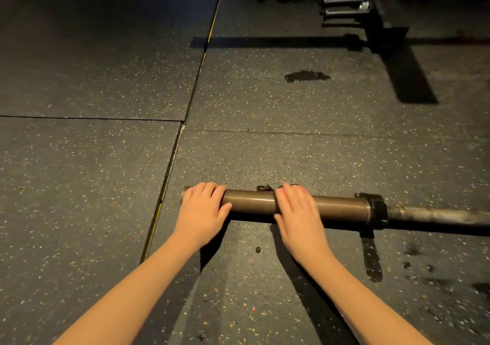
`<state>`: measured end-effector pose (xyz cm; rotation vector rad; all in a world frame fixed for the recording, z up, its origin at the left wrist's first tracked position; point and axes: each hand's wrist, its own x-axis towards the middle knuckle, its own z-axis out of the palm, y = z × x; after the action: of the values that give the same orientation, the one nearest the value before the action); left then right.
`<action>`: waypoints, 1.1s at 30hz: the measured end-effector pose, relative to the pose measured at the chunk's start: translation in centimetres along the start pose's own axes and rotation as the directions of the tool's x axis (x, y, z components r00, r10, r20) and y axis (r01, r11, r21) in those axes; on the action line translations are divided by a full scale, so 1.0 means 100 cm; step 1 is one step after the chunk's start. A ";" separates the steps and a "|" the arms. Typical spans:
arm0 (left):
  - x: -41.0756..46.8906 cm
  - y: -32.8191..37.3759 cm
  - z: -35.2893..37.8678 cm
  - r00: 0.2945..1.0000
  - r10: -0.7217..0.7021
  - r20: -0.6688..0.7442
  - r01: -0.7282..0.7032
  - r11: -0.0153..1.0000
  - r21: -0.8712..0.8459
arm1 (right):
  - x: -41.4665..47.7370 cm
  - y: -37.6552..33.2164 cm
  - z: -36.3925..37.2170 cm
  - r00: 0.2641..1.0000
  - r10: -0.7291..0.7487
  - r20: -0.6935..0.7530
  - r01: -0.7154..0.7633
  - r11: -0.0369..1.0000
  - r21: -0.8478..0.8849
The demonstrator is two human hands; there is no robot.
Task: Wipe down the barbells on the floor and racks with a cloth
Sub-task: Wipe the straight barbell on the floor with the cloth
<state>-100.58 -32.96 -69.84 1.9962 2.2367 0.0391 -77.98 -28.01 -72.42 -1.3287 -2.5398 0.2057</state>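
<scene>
**A:** First entry?

**B:** Barbell (336, 208), one, lying flat on the speckled rubber floor (92, 172). Its long axis runs left to right across the view and dips slightly toward the right. The free end points to the person's left. The other end leaves the picture on the right.

**A:** Parts?

**B:** Brown sleeve (252, 203), under both hands. Dark collar (375, 208), to the right of the right hand and apart from it. Worn grey shaft (437, 216), beyond the collar.

**A:** Grips?

**B:** Left hand (202, 209), at the sleeve's free end. The fingers curve over the top, and the thumb lies along the near side, pointing at the other hand. Right hand (297, 212), about mid-sleeve, palm down. Its fingers curve over the top and their tips are hidden behind. A bare stretch of sleeve lies between the two hands. How firmly either hand holds, I cannot tell.

**A:** Surroundings?

**B:** Floor seam (169, 169) with a yellow line, just left of the left hand, running away from the person. Dark patch (306, 75), well beyond the right hand. Rack (381, 13), far beyond and to the right, with metal pegs (342, 1) pointing left.
</scene>
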 end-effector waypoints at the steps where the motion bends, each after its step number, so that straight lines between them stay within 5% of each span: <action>1: 0.000 0.001 0.000 1.000 -0.007 0.001 0.007 1.000 0.023 | -0.002 0.004 0.000 0.997 -0.075 0.016 0.075 0.997 -0.002; 3: 0.001 0.002 -0.001 1.000 -0.011 0.009 0.011 0.998 0.060 | -0.007 0.023 -0.008 0.990 -0.137 0.020 0.137 0.990 -0.017; 9: -0.006 0.001 0.004 1.000 0.024 -0.017 -0.023 0.997 0.075 | -0.020 0.031 -0.017 0.983 0.152 -0.103 -0.152 0.988 0.007; 15: 0.003 0.003 0.014 0.998 0.067 -0.017 -0.067 0.997 0.036 | 0.000 0.013 0.001 0.987 -0.154 0.053 0.154 0.988 0.002; 22: 0.027 -0.009 0.009 0.990 0.091 0.104 -0.096 0.994 0.045 | -0.010 0.043 -0.013 0.985 0.173 -0.020 -0.174 0.984 -0.034; 28: 0.035 -0.003 0.013 0.993 -0.049 -0.104 0.057 0.996 0.073 | 0.032 -0.007 0.011 0.986 -0.151 0.063 0.153 0.988 -0.026; 33: 0.044 -0.005 0.013 0.992 -0.040 -0.116 0.047 0.997 0.058 | 0.010 0.050 -0.015 0.999 -0.013 0.040 0.016 0.998 -0.067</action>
<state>-101.42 -28.76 -71.58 2.0240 2.3782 0.0846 -74.17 -24.36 -72.09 -1.3427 -2.6097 0.1458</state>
